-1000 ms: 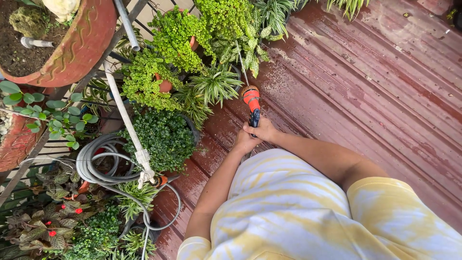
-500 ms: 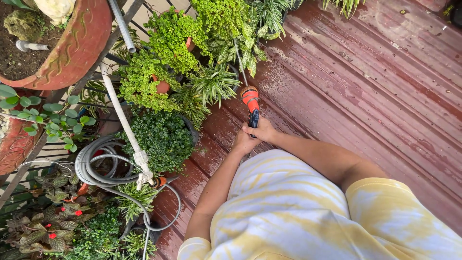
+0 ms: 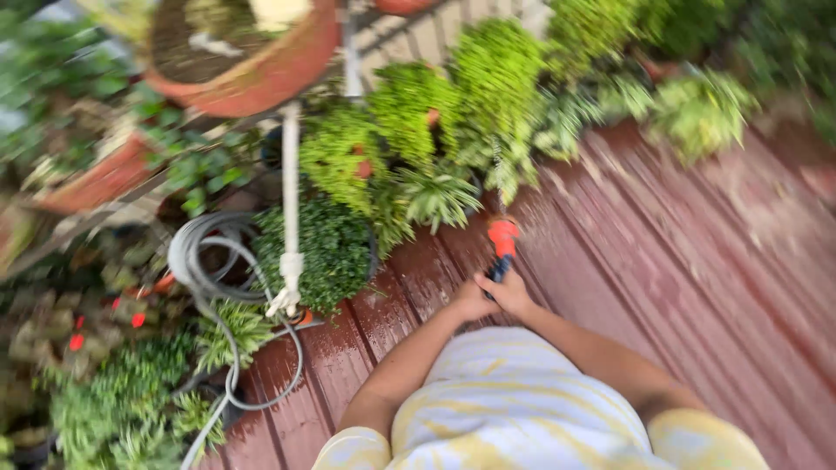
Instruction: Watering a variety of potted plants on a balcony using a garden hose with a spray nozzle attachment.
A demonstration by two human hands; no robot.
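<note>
1. Gripping an orange and black hose spray nozzle (image 3: 502, 244) just right of the frame's centre, both hands are closed around its dark handle: the left hand (image 3: 470, 301) clasps from the left, the right hand (image 3: 512, 292) from the right, the two touching each other.
2. The nozzle's orange head points up the frame toward a spiky green-and-white striped plant (image 3: 440, 196) just beside it.
3. A dark green bushy potted plant (image 3: 324, 248) sits left of the nozzle, near the hands.
4. Lime-green leafy potted plants (image 3: 409, 109) crowd the upper centre.
5. A coiled grey garden hose (image 3: 205, 261) lies at the left, looping down toward the lower left.
6. A white upright pipe (image 3: 290, 196) runs down past the coil.
7. A large terracotta clay pot (image 3: 261, 74) hangs at the upper left.
8. The wet reddish-brown ridged floor (image 3: 697, 278) fills the right half.
9. The whole view is blurred, so fine detail cannot be made out.
</note>
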